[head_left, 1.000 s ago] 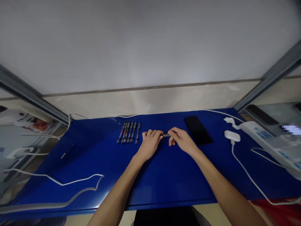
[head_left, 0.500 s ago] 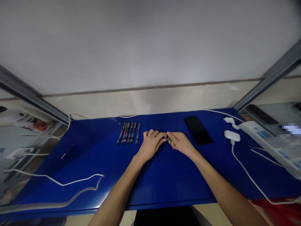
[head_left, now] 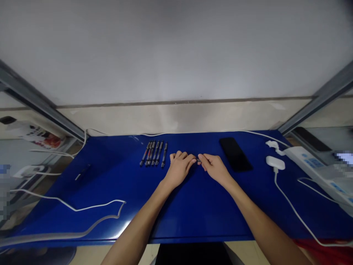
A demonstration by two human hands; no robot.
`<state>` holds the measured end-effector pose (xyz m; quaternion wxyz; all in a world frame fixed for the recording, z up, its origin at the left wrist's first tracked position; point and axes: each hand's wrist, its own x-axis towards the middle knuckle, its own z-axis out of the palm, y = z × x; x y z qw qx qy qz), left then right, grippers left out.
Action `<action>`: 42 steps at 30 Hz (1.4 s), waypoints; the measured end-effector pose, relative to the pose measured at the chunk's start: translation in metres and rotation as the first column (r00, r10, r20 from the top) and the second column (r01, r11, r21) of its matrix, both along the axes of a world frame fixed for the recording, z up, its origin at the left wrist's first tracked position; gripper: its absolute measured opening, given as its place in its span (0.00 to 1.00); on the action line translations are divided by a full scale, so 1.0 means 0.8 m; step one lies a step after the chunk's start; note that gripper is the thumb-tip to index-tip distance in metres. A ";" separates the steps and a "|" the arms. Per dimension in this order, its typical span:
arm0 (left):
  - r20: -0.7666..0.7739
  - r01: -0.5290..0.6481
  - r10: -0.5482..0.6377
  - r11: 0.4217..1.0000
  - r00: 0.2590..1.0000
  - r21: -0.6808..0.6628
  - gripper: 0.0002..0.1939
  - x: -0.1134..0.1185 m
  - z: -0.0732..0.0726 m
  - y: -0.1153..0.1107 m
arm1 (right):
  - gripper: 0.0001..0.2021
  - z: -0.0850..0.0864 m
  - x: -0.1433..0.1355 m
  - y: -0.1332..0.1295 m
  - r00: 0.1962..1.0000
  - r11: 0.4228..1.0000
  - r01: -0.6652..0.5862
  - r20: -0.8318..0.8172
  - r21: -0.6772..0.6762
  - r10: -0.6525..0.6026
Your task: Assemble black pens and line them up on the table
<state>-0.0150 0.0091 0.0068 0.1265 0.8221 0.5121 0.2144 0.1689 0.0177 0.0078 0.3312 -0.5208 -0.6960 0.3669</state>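
Observation:
Over the middle of the blue table (head_left: 193,206), my left hand (head_left: 179,167) and my right hand (head_left: 213,166) meet fingertip to fingertip. Between them is a small dark pen part (head_left: 198,160), pinched from both sides; most of it is hidden by the fingers. Left of my left hand, several dark pens (head_left: 153,154) lie side by side in a row, one with red on its barrel. The rightmost pen (head_left: 164,154) lies slightly apart from the others.
A black phone (head_left: 235,154) lies right of my hands. Farther right are a white earbud case (head_left: 275,162) on a cable and a white power strip (head_left: 317,165). White cables (head_left: 93,209) cross the left side, near a small dark object (head_left: 82,172).
The camera view has shifted slightly. My hands stay together, and less of the dark piece shows between the fingertips than before.

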 end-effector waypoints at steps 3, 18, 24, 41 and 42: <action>0.022 -0.041 0.041 0.999 0.999 -0.001 0.20 0.000 0.000 0.000 | 0.15 0.001 -0.001 -0.001 0.999 0.999 -0.033 0.003 0.037 0.032; 0.047 0.022 -0.022 1.000 0.999 -0.005 0.18 0.003 0.005 -0.003 | 0.27 -0.003 0.001 0.002 0.999 1.000 -0.024 0.039 -0.017 0.024; 0.014 -0.094 0.094 0.996 0.995 -0.005 0.22 -0.003 0.002 0.003 | 0.14 0.002 -0.002 -0.001 0.996 0.993 -0.087 -0.011 0.078 0.089; -0.164 -0.018 0.040 0.990 0.986 0.138 0.18 0.012 0.003 -0.009 | 0.28 -0.008 -0.011 0.002 0.829 0.906 -0.027 -0.516 -0.423 -0.216; -0.172 -0.018 0.042 0.990 0.984 0.140 0.18 0.013 0.001 -0.009 | 0.28 -0.009 -0.010 0.002 0.826 0.901 -0.020 -0.515 -0.433 -0.229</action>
